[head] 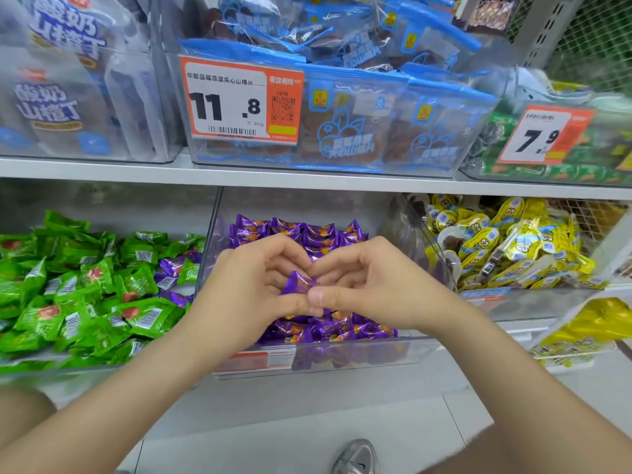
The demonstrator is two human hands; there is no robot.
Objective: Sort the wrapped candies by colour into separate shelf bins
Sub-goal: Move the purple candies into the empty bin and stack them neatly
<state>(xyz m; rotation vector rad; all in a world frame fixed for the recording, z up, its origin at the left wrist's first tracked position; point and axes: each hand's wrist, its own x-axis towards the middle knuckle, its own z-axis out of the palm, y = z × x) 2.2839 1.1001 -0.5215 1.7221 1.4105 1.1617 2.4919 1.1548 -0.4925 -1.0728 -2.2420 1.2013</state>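
My left hand [253,282] and my right hand [369,285] meet over the middle clear bin [342,357]. Together they pinch a purple wrapped candy [297,283] between fingers and thumbs. Beneath them lies a heap of purple candies [307,234] in that bin. The left bin holds green wrapped candies [78,289], with a few stray purple candies [171,268] among them near its right side. The right bin holds yellow wrapped candies [513,241].
A white shelf board [239,176] runs just above the bins, carrying clear tubs of blue packets [342,97] with orange price tags [239,100]. A tilted yellow-filled bin [588,326] juts out at the right. Below are the floor and a grey shoe [355,456].
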